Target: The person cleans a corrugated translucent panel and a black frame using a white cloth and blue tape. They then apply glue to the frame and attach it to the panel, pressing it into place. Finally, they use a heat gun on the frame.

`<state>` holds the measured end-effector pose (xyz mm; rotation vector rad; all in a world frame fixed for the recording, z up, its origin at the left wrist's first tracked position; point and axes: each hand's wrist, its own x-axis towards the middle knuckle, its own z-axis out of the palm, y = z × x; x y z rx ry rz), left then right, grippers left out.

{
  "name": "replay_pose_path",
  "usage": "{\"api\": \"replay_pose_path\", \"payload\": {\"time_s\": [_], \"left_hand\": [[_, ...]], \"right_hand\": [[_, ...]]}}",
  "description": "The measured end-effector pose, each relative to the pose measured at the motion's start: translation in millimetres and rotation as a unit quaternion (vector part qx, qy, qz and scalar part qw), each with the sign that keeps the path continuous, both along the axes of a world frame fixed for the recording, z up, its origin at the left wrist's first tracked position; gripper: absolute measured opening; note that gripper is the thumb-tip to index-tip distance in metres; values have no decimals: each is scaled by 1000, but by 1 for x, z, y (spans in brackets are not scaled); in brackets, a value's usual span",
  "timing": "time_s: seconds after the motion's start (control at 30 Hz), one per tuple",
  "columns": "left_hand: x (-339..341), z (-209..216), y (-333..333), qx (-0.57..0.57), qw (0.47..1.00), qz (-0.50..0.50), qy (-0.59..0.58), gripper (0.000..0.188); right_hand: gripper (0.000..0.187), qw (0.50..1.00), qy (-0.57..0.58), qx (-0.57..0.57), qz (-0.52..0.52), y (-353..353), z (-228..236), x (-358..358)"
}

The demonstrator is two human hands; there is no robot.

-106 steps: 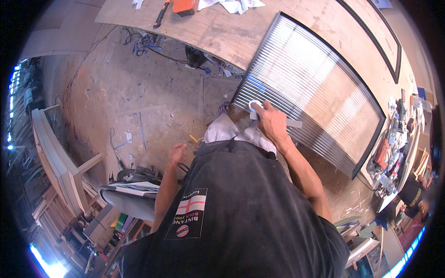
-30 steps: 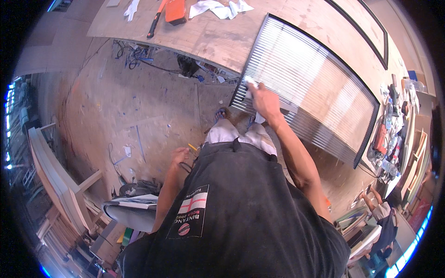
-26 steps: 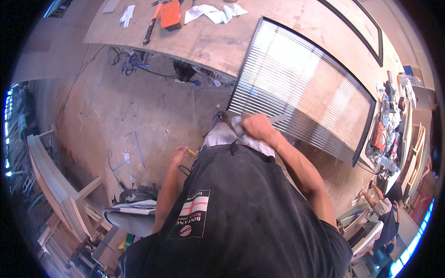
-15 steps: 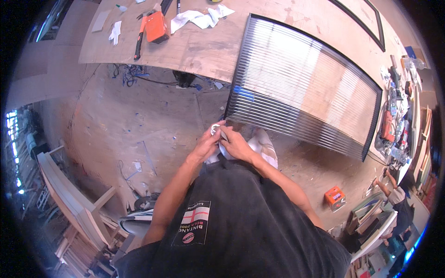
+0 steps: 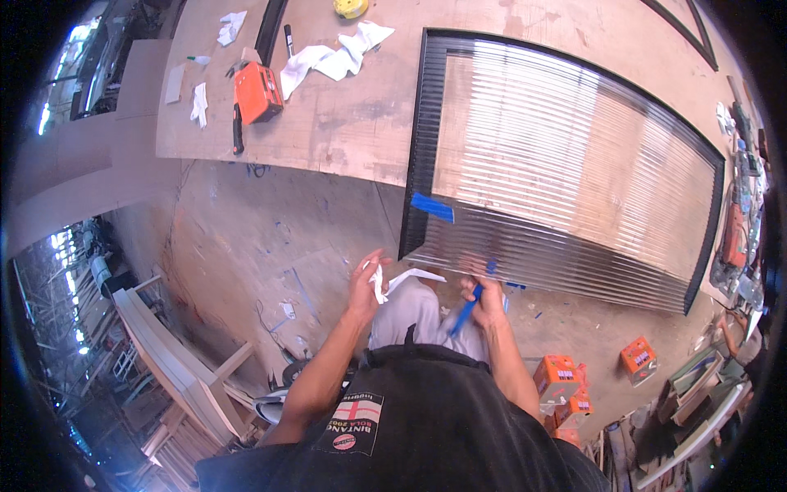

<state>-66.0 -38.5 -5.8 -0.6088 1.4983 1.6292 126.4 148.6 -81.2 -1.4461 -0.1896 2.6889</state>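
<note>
My left hand (image 5: 366,283) holds a crumpled white cloth (image 5: 378,283) between curled fingers, near the panel's lower left corner. A white strip (image 5: 418,275) reaches from beside it toward the right; I cannot tell whether it is the same piece. A strip of blue tape (image 5: 467,313) hangs down from my right hand (image 5: 489,300), which is closed at the near edge of the ribbed clear panel (image 5: 557,156). Some of its fingertips are blurred behind that edge. The panel has a black frame and overhangs the table. A blue tape patch (image 5: 433,207) sticks to its left side.
On the wooden table (image 5: 344,123) lie an orange box (image 5: 258,92), a black-handled tool (image 5: 238,131), white cloths (image 5: 336,61) and a yellow tape measure (image 5: 351,7). Orange boxes (image 5: 557,377) stand on the floor at right. Wooden frames (image 5: 168,361) lean at lower left.
My hands have moved apart from being together at the white cloth. The left keeps the cloth; the right has gone to the panel's near edge, with blue tape now showing in it.
</note>
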Motion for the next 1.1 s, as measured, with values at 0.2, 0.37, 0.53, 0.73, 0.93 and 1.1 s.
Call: {"api": "replay_pose_path", "payload": {"time_s": [0.2, 0.37, 0.53, 0.73, 0.93, 1.1], "left_hand": [[-16, 4, 36, 18, 992, -126, 27, 43], [-17, 15, 62, -46, 987, -142, 57, 38], [-18, 19, 73, -80, 978, -168, 89, 33], [-17, 19, 75, -83, 978, -170, 92, 23], [-16, 17, 76, -53, 986, -147, 56, 23], [-15, 18, 75, 6, 996, -82, -30, 25]], "right_hand": [[33, 992, 100, -57, -53, 33, -4, -65], [58, 979, 175, -58, -84, 29, -13, -97], [64, 951, 294, -68, -61, 38, 1, -110], [68, 956, 284, -67, -38, 46, 11, -111], [68, 960, 266, -66, -57, 43, 11, -110], [67, 956, 282, -65, -55, 44, 13, -110]]}}
